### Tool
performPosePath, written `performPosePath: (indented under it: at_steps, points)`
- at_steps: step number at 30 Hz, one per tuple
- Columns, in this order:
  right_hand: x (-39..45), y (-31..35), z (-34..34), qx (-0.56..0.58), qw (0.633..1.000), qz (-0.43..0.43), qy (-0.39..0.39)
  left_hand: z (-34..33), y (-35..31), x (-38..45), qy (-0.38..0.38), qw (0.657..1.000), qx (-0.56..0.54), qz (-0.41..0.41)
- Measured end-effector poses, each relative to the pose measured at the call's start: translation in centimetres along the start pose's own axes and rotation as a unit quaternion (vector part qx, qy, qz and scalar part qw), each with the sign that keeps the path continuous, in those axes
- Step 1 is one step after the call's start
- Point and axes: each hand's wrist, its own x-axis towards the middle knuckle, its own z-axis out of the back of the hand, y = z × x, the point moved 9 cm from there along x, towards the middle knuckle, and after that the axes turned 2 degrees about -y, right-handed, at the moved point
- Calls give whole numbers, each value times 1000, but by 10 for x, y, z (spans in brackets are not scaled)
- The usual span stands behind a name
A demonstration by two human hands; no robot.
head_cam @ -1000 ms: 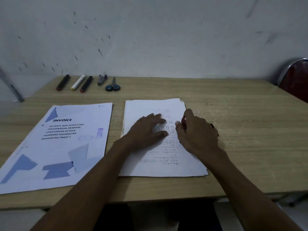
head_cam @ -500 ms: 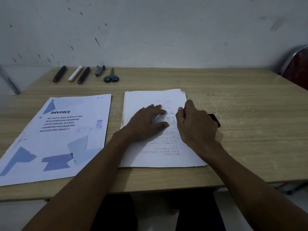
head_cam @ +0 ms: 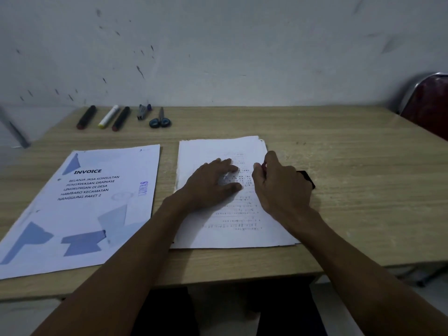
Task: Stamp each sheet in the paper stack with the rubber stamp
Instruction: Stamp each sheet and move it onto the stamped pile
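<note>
Paper stack on the desk, left hand flat on top, fingers spread, right hand gripping the rubber stamp, faint print on top sheet

Paper stack right of the invoice sheet on the table, markers and scissors behind, both hands on the stack.

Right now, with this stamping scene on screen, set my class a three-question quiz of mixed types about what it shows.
1. True or false: the left hand lies flat on the paper stack.
2. What does the right hand hold? A) scissors B) rubber stamp C) marker
3. Fill in: the invoice sheet bears a purple stamp mark reading ____.

Key: 1 true. 2 B, the rubber stamp; the scissors lie near the wall. 3 LUNAS.
</note>
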Motion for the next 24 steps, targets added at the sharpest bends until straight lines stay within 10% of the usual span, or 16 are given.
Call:
performPosePath:
  at_steps: [10,24]
  points:
    - [16,-37,27,216,976,-23,-31,5,-14,11,31,999,11,14]
    - [35,-102,26,179,981,-77,21,-12,-22,22,77,996,3,44]
